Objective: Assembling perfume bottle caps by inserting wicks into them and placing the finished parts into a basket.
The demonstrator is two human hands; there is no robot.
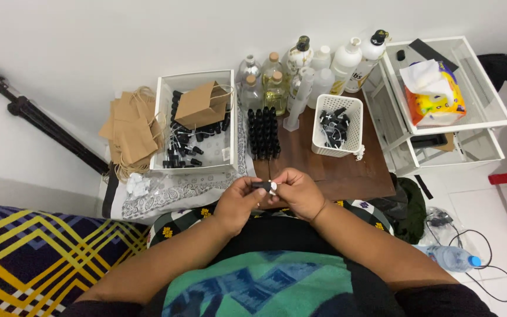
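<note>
Both hands meet in front of me over the near edge of a small wooden table. My left hand pinches a small black bottle lying sideways. My right hand holds its other end, where a small white piece shows at the bottle's mouth. Just beyond the hands, several small black bottles stand in rows on the table.
A white basket of black caps sits right of the rows. Clear and white bottles line the wall. A white bin with black bottles and a brown paper bag stands left, beside stacked paper bags. A white wire rack holds tissues.
</note>
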